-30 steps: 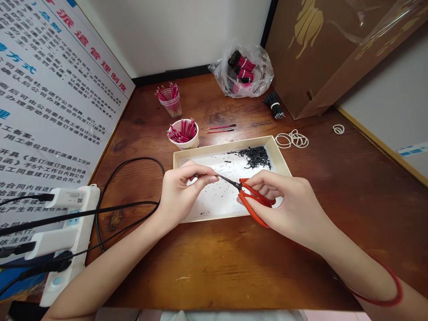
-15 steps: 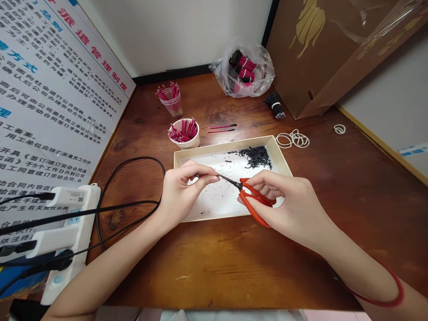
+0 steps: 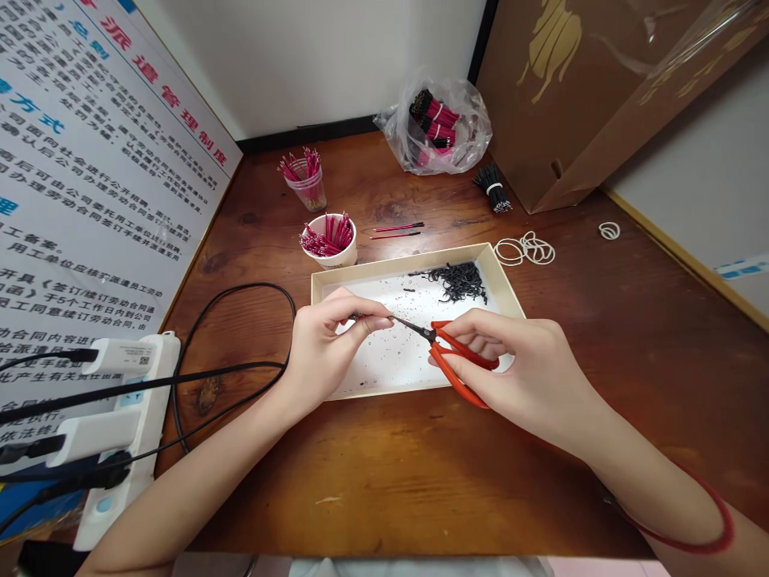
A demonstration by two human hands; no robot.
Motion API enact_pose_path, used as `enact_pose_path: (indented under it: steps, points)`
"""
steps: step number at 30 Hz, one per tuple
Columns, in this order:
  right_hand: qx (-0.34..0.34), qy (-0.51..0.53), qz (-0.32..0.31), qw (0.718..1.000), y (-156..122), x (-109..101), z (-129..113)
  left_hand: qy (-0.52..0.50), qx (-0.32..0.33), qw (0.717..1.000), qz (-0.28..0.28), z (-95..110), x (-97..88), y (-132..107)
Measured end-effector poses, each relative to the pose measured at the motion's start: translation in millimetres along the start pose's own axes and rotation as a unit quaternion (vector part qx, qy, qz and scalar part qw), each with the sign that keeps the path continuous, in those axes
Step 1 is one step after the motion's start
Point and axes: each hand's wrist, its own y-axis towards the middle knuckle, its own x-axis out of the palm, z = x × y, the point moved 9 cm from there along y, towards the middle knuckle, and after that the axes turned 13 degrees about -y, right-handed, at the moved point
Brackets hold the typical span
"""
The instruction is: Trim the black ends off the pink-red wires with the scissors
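Note:
My right hand point(image 3: 510, 361) grips a pair of red-handled scissors point(image 3: 461, 365), whose narrow dark blades point left. At the blade tips, the thumb and forefinger of my left hand point(image 3: 336, 336) are pinched together. A small dark bit shows between those fingers, but most of what they hold is hidden. Both hands are above a shallow cream box point(image 3: 414, 391) with a white bottom. Inside the box, a heap of short black pieces point(image 3: 460, 282) lies in the far right corner, and tiny scraps are scattered over the bottom.
Behind the box stand a white cup point(image 3: 329, 240) and a clear cup point(image 3: 305, 180), both with pink wires. Two loose wires point(image 3: 396, 232), a plastic bag of bundles point(image 3: 438, 128), a black wire bundle point(image 3: 493, 188) and white rubber bands point(image 3: 529, 249) lie about. A power strip point(image 3: 141, 417) is left.
Almost nothing differs. The view has shifted very slightly, and both hands keep their grip with the scissor tips at my left fingertips.

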Motion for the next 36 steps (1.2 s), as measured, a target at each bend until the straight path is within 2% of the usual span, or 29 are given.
enact_pose_path:
  steps: [36]
  points:
    - [-0.008, -0.008, 0.007, 1.000, -1.0, 0.7, -1.0, 0.001, 0.035, 0.999, -0.014, 5.2, 1.9, 0.2]
